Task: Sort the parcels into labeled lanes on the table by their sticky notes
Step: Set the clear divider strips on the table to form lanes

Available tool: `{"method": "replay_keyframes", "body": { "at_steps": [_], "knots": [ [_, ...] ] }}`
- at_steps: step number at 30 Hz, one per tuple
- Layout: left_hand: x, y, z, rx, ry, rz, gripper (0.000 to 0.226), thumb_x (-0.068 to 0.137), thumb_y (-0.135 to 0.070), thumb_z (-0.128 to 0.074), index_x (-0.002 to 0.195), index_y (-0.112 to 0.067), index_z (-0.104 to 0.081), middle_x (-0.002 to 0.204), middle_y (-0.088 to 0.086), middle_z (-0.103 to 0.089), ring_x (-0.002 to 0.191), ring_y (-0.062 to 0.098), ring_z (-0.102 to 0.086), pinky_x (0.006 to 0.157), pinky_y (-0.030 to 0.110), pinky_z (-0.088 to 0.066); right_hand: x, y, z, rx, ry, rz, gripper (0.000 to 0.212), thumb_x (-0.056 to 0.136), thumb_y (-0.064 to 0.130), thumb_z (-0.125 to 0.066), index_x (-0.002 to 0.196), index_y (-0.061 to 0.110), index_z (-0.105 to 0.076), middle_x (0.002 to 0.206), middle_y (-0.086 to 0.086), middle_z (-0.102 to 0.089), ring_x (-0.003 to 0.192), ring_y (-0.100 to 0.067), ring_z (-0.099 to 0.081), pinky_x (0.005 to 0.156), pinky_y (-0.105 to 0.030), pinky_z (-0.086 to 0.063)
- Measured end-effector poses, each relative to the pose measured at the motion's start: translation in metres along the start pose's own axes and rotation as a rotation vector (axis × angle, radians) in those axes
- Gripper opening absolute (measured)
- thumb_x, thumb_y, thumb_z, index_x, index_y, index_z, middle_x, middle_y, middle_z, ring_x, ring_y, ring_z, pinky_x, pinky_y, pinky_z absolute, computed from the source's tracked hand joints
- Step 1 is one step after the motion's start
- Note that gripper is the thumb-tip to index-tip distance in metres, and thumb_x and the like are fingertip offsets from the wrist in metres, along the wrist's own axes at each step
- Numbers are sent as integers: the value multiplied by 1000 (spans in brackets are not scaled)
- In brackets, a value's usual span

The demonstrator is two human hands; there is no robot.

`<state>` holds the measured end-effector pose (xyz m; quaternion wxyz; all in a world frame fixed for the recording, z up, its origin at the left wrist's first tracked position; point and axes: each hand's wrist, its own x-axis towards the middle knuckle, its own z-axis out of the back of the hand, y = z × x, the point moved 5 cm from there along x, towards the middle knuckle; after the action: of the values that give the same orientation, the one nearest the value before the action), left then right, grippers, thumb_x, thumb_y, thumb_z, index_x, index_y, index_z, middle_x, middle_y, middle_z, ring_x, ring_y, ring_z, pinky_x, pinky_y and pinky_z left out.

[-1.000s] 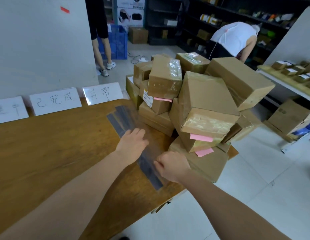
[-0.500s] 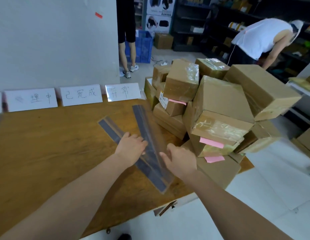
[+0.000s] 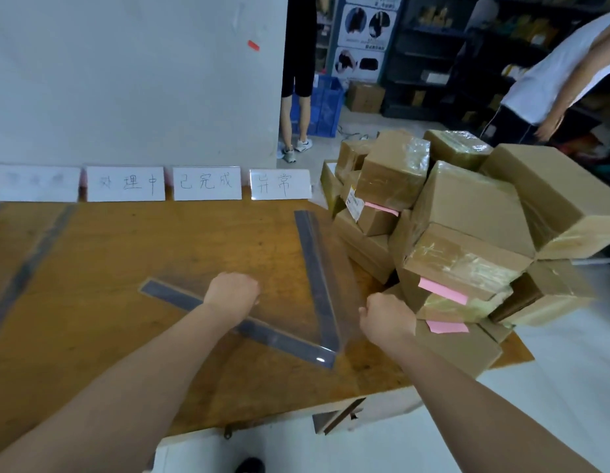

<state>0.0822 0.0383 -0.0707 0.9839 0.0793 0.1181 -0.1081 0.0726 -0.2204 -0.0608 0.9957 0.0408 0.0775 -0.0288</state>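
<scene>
A heap of brown cardboard parcels (image 3: 467, 206) covers the right end of the wooden table (image 3: 109, 268); pink sticky notes (image 3: 441, 291) show on several. Four white lane cards stand along the back edge, among them a middle card (image 3: 207, 183) and the rightmost card (image 3: 280, 184). Two clear strips with dark bands lie in a V. My left hand (image 3: 233, 295) grips the left strip (image 3: 173, 295) with curled fingers. My right hand (image 3: 387, 319), also curled, pinches the clear edge of the right strip (image 3: 313, 261), just beside the parcels.
Another dark strip (image 3: 27, 264) lies on the table at far left. Behind the table, a person stands by a blue crate (image 3: 325, 107). At right, a person in a white shirt (image 3: 552, 70) bends over near the shelves. White floor lies right of the table.
The two strips, stacked together a second ago, have been spread apart into a wide V. Both hands have curled closed on them. My view has swung left, showing more lane cards.
</scene>
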Motion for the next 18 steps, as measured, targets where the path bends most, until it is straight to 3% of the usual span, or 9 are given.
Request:
{"method": "replay_keyframes", "body": {
  "at_steps": [6, 10, 12, 15, 18],
  "knots": [
    [-20, 26, -5, -19, 2, 178, 15, 94, -6, -52, 97, -13, -65, 86, 1, -61, 74, 23, -55, 66, 33, -49, -6, 0, 7, -30, -78, 29, 10, 98, 17, -52, 107, 17, -50, 96, -5, -65, 91, -27, -65, 61, -31, -41],
    [-33, 38, -9, -63, -27, 305, 21, 90, 0, -52, 95, -13, -68, 94, 6, -67, 86, 28, -65, 67, 34, -49, -12, 7, 3, -27, -103, 76, 10, 98, 17, -50, 107, 17, -45, 77, 0, -49, 75, -24, -54, 57, -31, -40],
    [-36, 39, -14, -109, -57, 354, 22, 91, -2, -49, 97, -12, -68, 101, 7, -68, 91, 29, -65, 67, 35, -48, -18, 12, -1, -23, -118, 115, 7, 99, 19, -48, 106, 19, -45, 75, 2, -46, 73, -21, -51, 58, -30, -41],
    [-43, 38, -21, -176, -83, 389, 28, 93, 0, -46, 108, -16, -63, 104, 5, -65, 87, 26, -62, 65, 35, -48, -25, 22, -6, 58, -126, 200, 5, 99, 23, -46, 102, 20, -49, 81, 2, -59, 75, -18, -61, 63, -30, -51],
    [-59, 48, -31, -210, -78, 419, 41, 91, 3, -45, 124, -19, -55, 115, 6, -65, 99, 28, -64, 70, 37, -51, -29, 31, -12, 135, -102, 252, 5, 97, 25, -49, 95, 21, -50, 81, 2, -63, 74, -18, -64, 68, -37, -57]
  ]
}}
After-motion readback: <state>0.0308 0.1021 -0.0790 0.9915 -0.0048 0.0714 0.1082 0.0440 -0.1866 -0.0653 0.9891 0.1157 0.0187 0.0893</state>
